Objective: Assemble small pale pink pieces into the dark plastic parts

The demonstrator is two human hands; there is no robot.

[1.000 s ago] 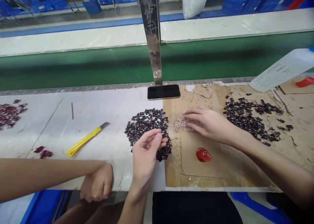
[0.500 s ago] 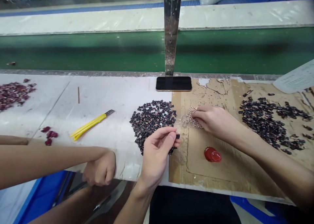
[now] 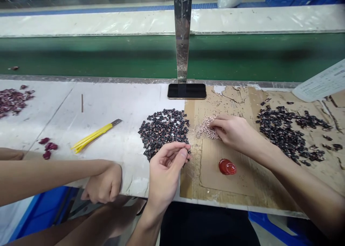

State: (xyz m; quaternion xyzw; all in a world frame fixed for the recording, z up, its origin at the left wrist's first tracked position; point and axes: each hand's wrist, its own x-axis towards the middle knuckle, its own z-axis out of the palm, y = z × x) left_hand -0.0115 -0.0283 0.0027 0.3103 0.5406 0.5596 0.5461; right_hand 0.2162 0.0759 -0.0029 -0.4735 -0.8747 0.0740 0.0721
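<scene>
My left hand (image 3: 165,174) is over the near edge of a heap of small dark speckled pieces (image 3: 163,132), its thumb and forefinger pinched on a tiny dark piece that is mostly hidden. My right hand (image 3: 234,132) rests its fingertips on a small pile of pale pink speckled pieces (image 3: 207,127) lying on worn cardboard (image 3: 229,181). Its fingers appear to hold nothing. To the right of that hand lies a larger spread of dark pieces (image 3: 288,134).
A co-worker's hand (image 3: 104,185) rests at the near bench edge. A yellow utility knife (image 3: 94,136), dark red pieces (image 3: 10,102), a black phone (image 3: 187,91), a red blob (image 3: 227,167) and a steel upright (image 3: 182,33) stand about. A green conveyor belt (image 3: 172,55) runs behind.
The view has tilted and shifted slightly. My left hand has moved from the middle of the dark heap to its near edge, while my right hand stays at the pale pile.
</scene>
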